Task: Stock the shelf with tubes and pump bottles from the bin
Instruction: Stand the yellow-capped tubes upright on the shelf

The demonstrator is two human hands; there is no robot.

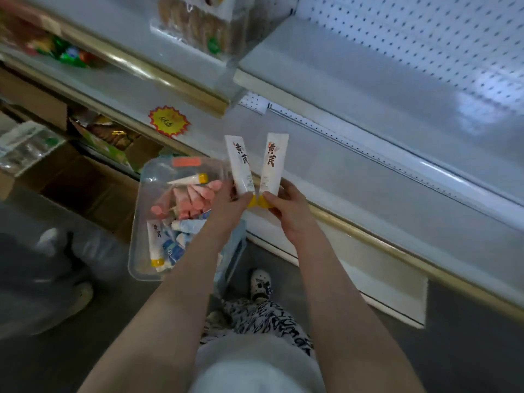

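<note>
left hand (226, 201) pinches left tube (240, 165), right hand (287, 207) right tube (273, 163) — both low, near the yellow caps (263, 203). Long ends unsupported — could swing or topple at the shelf (368, 177) front edge.

**Landmark: the bin (135, 259).** In it we see a heap of tubes (181, 211). Over its right edge our left hand (229, 202) grips the first tube (239, 163) upright, cap down. Just right of that, our right hand (286, 205) grips the second tube (273, 163) likewise, the two caps close together. Behind and right of the bin runs the shelf (368, 171). A label (169, 121) sits on the shelving directly behind the bin. Cardboard boxes (85, 188) lie left of the bin. Our shoe (261, 283) stands before it, to the right.
</note>
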